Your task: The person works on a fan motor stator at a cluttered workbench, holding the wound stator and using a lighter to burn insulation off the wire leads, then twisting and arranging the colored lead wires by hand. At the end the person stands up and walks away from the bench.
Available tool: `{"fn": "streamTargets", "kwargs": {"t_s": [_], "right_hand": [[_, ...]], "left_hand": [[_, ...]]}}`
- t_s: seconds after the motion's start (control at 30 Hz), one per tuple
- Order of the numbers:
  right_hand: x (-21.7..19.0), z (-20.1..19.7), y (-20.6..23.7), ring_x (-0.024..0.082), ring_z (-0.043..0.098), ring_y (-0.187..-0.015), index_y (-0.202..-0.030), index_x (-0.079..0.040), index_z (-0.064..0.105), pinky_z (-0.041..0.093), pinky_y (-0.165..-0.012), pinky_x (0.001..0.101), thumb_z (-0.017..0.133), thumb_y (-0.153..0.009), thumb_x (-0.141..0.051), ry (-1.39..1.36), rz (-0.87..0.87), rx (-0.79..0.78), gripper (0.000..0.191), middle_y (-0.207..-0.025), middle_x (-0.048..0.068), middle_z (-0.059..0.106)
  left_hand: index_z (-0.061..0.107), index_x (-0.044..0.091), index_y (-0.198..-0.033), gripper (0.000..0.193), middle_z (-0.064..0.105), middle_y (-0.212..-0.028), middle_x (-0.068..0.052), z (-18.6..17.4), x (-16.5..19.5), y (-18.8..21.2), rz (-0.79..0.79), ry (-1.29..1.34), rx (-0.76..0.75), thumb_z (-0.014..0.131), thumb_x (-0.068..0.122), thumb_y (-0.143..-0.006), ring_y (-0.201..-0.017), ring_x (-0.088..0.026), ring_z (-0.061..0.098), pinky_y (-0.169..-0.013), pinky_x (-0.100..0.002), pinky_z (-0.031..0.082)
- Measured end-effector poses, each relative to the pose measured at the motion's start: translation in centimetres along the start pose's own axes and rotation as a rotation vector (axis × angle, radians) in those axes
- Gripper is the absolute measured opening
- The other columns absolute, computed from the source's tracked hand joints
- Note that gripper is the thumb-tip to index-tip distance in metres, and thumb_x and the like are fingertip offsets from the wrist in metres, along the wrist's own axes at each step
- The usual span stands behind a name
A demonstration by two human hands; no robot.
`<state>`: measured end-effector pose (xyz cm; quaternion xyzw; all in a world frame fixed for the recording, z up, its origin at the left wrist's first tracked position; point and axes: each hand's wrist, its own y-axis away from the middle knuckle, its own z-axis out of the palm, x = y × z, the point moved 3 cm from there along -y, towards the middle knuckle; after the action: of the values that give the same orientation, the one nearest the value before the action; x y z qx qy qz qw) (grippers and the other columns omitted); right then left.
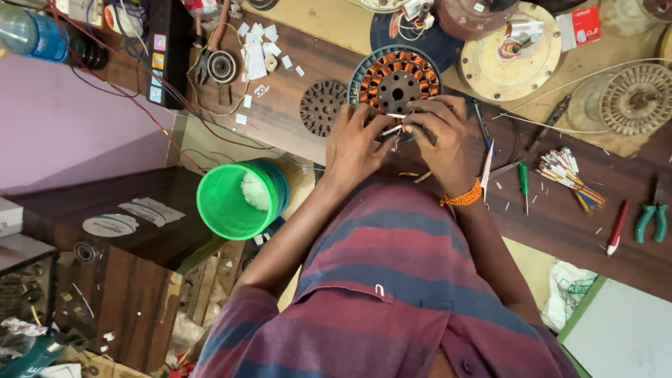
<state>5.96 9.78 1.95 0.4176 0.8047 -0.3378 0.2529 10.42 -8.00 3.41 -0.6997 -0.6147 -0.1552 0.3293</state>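
Cluttering dark wood bench (560, 224) — stator (395, 80), pliers (651, 222).

Hemmed in: stator (396, 80) ahead, screwdriver (523, 183) and wire bundle (568, 175) right, green bucket (238, 198) left; bare surface (560, 224) beyond screwdriver.

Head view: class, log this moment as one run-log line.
left hand: pinching thin white sleeve | right hand: gripping same sleeve | stator: copper windings, flat on bench | green bucket: beside bench
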Motion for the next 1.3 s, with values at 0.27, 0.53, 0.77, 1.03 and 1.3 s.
{"fn": "streamTargets", "kwargs": {"t_s": [0.27, 0.53, 0.77, 1.03, 1.3], "right_hand": [[-2.1, 0.8, -0.4, 0.032, 0.056, -0.119, -0.107, -0.003, 0.071, 0.045, -0.103, 0.0443, 0.077, -0.090, -0.003, 0.122, -0.049, 0.008, 0.018, -0.122, 0.008, 0.068], [-2.1, 1.2, -0.7, 0.032, 0.058, -0.119, -0.105, -0.005, 0.072, 0.048, -0.103, 0.0430, 0.079, -0.089, -0.006, -0.005, 0.014, 0.023, 0.018, -0.125, 0.008, 0.069], [-3.1, 1.7, -0.7, 0.035, 0.055, -0.120, -0.102, -0.004, 0.071, 0.046, -0.104, 0.0442, 0.078, -0.089, -0.004, 0.083, 0.058, 0.044, 0.014, -0.132, 0.012, 0.068], [-2.5, 2.1, -0.8, 0.032, 0.057, -0.121, -0.102, -0.004, 0.073, 0.045, -0.105, 0.0437, 0.083, -0.086, -0.005, 0.030, 0.073, 0.026, 0.019, -0.134, 0.010, 0.068], [-2.9, 1.9, -0.5, 0.035, 0.052, -0.127, -0.101, -0.003, 0.072, 0.046, -0.108, 0.0429, 0.080, -0.087, -0.001, 0.087, 0.091, 0.029, 0.017, -0.146, 0.013, 0.061]], "left_hand": [[0.069, 0.012, -0.104, 0.016, 0.060, -0.109, -0.008, -0.2, -1.8, 0.5, -0.005, 0.093, 0.042, 0.076, 0.011, -0.090, -0.102, -0.033, 0.056, -0.087, -0.045, 0.049], [0.071, 0.010, -0.106, 0.014, 0.061, -0.105, -0.011, -1.6, -4.4, 1.5, -0.190, 0.293, 0.058, 0.075, 0.013, -0.093, -0.091, -0.031, 0.067, -0.073, -0.039, 0.055], [0.071, 0.011, -0.107, 0.013, 0.066, -0.104, -0.008, -2.8, -3.8, 1.0, -0.113, 0.332, 0.022, 0.075, 0.012, -0.095, -0.093, -0.029, 0.070, -0.077, -0.039, 0.056], [0.068, 0.011, -0.116, 0.022, 0.067, -0.111, -0.010, -2.1, -3.1, -0.5, -0.077, 0.384, 0.011, 0.070, 0.005, -0.095, -0.100, -0.032, 0.070, -0.083, -0.040, 0.057], [0.071, 0.006, -0.112, 0.025, 0.073, -0.107, -0.014, -1.3, -3.8, -0.7, 0.020, 0.388, -0.034, 0.077, 0.009, -0.088, -0.099, -0.037, 0.070, -0.086, -0.044, 0.056]]}}
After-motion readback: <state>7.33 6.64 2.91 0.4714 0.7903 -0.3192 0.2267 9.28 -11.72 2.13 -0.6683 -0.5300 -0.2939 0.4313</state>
